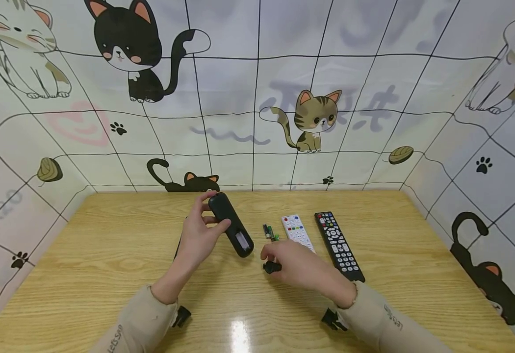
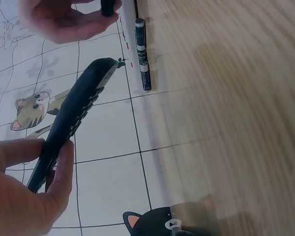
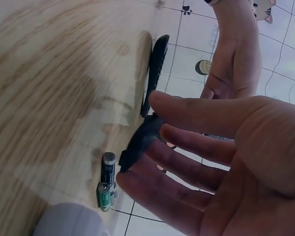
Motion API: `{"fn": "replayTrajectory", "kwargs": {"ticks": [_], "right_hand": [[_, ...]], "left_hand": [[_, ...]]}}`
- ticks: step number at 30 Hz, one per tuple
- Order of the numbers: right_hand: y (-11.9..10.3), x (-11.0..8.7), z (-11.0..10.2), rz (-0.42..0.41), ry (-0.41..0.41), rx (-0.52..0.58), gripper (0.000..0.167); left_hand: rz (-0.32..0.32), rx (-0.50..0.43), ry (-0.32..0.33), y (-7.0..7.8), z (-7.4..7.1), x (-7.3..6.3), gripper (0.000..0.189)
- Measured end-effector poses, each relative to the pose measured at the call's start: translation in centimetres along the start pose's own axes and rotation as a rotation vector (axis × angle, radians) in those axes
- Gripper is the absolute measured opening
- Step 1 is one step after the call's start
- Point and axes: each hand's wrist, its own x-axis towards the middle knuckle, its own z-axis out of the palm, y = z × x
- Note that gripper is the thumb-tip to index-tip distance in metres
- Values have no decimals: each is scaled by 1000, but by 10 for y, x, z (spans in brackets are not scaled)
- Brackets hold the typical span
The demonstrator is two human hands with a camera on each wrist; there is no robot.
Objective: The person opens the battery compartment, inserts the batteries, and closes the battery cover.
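My left hand (image 1: 200,235) grips a black remote control (image 1: 228,215) above the table, its back turned up and a bare battery compartment (image 1: 242,240) showing at the lower end. Thumb and fingers pinch its sides, and its buttons show edge-on in the left wrist view. In my right hand (image 1: 299,264) is a small black battery cover (image 3: 140,140), pinched between thumb and fingers. Several small batteries (image 1: 268,232) lie together on the table, just beyond the right hand; dark and green casings (image 3: 104,196) show in the right wrist view.
Right of the batteries lies a white remote (image 1: 296,229), partly covered by the right hand. A longer black remote (image 1: 338,242) lies farther right. The dark edge of another thing (image 1: 177,247) shows beside the left wrist. Cat-print cloth (image 1: 240,122) rises behind the wooden table (image 1: 120,235).
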Motion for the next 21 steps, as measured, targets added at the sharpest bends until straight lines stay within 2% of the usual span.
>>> {"fn": "replayTrajectory", "kwargs": {"ticks": [7,21], "right_hand": [[-3,-2,4,32,-95,-21,23],[0,1,13,-7,-123,-132,31]], "left_hand": [[-8,-12,-3,-2,-2,0,72],[12,-5,-4,-4,-2,1,73]]}}
